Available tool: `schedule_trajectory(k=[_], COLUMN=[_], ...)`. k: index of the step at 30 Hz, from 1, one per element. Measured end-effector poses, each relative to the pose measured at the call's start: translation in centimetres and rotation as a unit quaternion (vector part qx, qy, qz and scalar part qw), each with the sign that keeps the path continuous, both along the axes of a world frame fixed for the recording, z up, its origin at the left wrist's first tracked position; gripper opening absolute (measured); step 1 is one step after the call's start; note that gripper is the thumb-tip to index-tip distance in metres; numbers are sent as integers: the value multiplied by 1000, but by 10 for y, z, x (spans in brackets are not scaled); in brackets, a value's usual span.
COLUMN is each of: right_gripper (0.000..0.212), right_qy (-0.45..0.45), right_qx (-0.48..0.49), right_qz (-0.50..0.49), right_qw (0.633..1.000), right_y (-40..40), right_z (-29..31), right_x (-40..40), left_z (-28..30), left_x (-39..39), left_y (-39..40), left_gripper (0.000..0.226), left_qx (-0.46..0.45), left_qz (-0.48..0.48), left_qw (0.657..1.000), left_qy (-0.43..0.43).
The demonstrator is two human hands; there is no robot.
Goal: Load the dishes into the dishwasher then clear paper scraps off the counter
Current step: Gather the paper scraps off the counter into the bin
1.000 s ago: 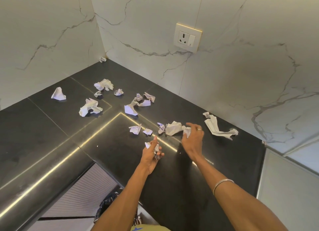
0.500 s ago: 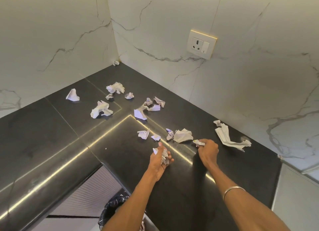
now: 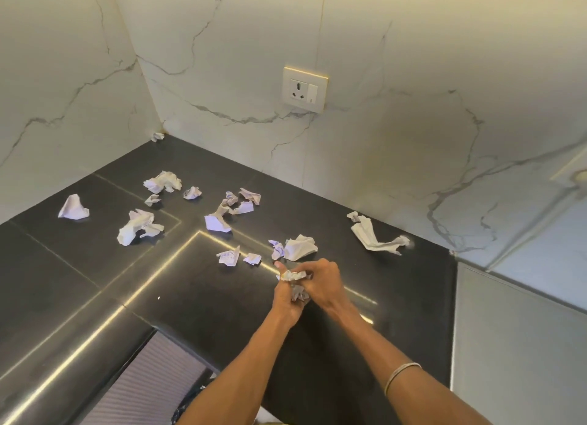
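Both hands (image 3: pixel 305 286) around crumpled scraps (image 3: pixel 293 276)

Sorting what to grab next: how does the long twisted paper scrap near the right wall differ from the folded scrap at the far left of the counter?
The long scrap is stretched out and twisted like a rope; the folded scrap stands as a compact tent shape. The long scrap lies close to the right wall, the folded one far from both hands on the left. The long one looks bigger. Both are white paper lying untouched on the black counter.
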State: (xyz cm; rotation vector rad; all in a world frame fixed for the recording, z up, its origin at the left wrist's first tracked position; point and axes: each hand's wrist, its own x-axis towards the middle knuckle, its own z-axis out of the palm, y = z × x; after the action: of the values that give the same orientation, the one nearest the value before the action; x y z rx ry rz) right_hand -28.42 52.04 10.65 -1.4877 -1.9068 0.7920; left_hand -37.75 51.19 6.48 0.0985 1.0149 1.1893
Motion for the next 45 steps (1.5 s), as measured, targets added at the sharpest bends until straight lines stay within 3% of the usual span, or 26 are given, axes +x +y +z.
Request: schedule_trajectory(k=[2, 4, 10, 12, 17, 19, 22, 26, 32, 37, 45], right_gripper=[8, 19, 21, 18, 9, 21, 59, 80, 56, 50, 46], right_qy=[-3, -48, -154, -191, -157, -128, -76, -142, -268, -304, -306], right_qx=[-39, -57, 6, 18, -86, -122, -152, -112, 32, -100, -98], right_qz=[-15, -11, -12, -15, -8, 14, 8, -9, -106, -116, -99], right_qw=[999, 997, 988, 981, 984, 984, 985, 983, 957, 940, 942], right_y=[-1, -5, -20, -16, 7, 17, 31, 52, 97, 109, 86], right_z=[1, 1, -8, -7, 9, 12, 16, 13, 10, -1, -15], right_x=[2, 9, 26, 34, 57, 70, 91, 108, 120, 139, 143], left_z=[-1, -2, 4, 3, 12, 13, 14, 8, 1, -4, -8], left_x=[3, 3, 19, 29, 52, 58, 64, 68, 75, 75, 80], left_y=[0, -1, 4, 8, 25, 33, 43, 56, 68, 69, 67], left_gripper=[72, 72, 42, 42, 45, 47, 41, 30, 25, 27, 42], left_qx=[-9, -26, -25, -6, -48, -49, -35, -67, -111, -105, -85], left_qz=[-22, -46, -106, -129, -116, -101, -93, -79, -11, -7, 10], left_qw=[999, 996, 992, 989, 991, 992, 993, 994, 994, 994, 996], left_qy=[-39, -75, -71, -67, -53, -58, -67, -46, -20, -22, 24])
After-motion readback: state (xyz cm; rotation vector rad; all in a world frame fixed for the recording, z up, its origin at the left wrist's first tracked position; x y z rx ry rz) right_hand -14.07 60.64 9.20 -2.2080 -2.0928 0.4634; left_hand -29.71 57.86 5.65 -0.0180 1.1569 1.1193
